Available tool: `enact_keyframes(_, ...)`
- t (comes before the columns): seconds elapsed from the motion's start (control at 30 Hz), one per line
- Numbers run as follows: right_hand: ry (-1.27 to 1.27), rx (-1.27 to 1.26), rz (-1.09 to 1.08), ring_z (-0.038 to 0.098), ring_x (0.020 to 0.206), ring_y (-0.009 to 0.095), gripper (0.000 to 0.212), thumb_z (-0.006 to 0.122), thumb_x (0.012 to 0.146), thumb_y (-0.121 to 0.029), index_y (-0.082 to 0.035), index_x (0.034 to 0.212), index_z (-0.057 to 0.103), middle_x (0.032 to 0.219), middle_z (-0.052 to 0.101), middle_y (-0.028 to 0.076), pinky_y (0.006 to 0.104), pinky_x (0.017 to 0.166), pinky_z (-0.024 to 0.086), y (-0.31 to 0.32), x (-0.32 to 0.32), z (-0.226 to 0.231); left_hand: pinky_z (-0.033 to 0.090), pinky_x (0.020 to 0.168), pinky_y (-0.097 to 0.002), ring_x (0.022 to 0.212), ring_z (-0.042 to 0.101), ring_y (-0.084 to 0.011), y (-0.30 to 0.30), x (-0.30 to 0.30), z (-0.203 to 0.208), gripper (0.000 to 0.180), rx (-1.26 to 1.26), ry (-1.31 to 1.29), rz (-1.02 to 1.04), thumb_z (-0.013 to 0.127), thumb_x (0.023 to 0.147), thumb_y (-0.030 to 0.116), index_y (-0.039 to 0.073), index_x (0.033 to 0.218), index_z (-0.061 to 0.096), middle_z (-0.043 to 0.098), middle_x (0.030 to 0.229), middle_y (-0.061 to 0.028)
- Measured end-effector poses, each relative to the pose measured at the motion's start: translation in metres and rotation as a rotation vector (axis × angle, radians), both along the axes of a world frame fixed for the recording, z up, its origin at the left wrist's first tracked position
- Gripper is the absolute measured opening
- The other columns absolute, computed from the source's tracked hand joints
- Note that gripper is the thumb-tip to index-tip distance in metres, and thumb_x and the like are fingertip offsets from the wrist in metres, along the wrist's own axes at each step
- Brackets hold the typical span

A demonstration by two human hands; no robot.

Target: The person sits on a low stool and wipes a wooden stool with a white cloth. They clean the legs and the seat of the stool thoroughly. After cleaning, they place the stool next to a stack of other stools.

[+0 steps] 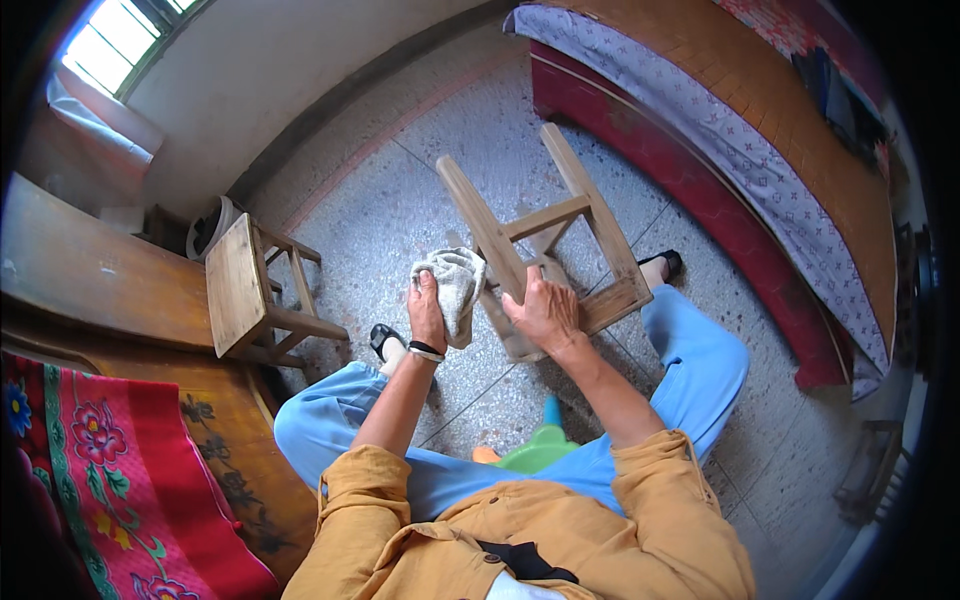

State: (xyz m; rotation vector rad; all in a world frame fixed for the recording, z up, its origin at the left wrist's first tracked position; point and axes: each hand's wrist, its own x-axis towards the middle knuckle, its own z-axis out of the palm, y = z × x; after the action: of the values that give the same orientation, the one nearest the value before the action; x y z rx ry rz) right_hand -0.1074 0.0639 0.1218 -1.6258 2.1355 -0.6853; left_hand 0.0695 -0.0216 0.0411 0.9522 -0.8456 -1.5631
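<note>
Head view, the only one: the left hand point(426, 318) had a greyish cloth point(460, 290) bunched in it, thumb on top, fingers mostly hidden under the fabric, so closed on it as far as I could tell. The right hand point(550, 312) was curled over the near part of a wooden stool point(545, 218), thumb to the left and index finger laid along the wood; underside of that grip out of sight.

Stool was tipped, in front of the torso between the spread knees, a bit right of centre. Long axis: two legs ran away from the person and slanted left, roughly parallel, crossbar between them, free ends farthest out. Couldn't make out what bore its weight.

Key relation: right hand was the nearer one, already on the stool. Left hand sat just off its left side, cloth between hand and left leg. Cloth edge came right up to the wood; contact or small gap, couldn't tell.

Around it: second stool point(235, 285) upright, well left, apart from both hands. Green plastic object point(535, 453) near, between the thighs, partly covered.
</note>
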Motion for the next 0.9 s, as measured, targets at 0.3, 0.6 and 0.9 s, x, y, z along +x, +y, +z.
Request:
enact_keyframes(0.3, 0.112, 0.071, -0.005, 0.067, 0.071, 0.038, 0.039, 0.066, 0.081, -0.028, 0.004, 0.095, 0.048, 0.074, 0.066, 0.023, 0.0492, 0.066, 0.051, 0.002, 0.016, -0.048, 0.046, 0.086, -0.028, 0.097, 0.055, -0.0119, -0.025, -0.007, 0.011, 0.032, -0.175, -0.136, 0.145, 0.047, 0.1, 0.032, 0.007, 0.119, 0.052, 0.059, 0.108, -0.0027)
enact_keyframes(0.6, 0.131, 0.187, 0.204, 0.06, 0.098, 0.036, 0.043, 0.056, 0.088, -0.036, -0.001, 0.112, 0.049, 0.093, 0.064, 0.023, 0.0542, 0.09, 0.04, 0.004, -0.002, -0.016, 0.046, 0.086, -0.0347, 0.097, 0.059, -0.0248, -0.096, -0.028, -0.006, 0.045, -0.358, -0.545, 0.13, 0.051, 0.097, 0.039, 0.004, 0.125, 0.049, 0.063, 0.107, -0.0133)
enact_keyframes(0.9, -0.193, -0.044, -0.093, 0.058, 0.1, 0.046, 0.065, 0.056, 0.09, -0.027, -0.002, 0.142, 0.025, 0.113, 0.058, 0.032, 0.0476, 0.086, 0.047, -0.008, -0.142, -0.077, 0.044, 0.091, -0.0451, 0.105, 0.055, -0.0409, -0.075, -0.08, 0.0, 0.049, -0.494, -0.93, 0.083, 0.06, 0.085, 0.024, 0.011, 0.131, 0.048, 0.058, 0.115, -0.0219)
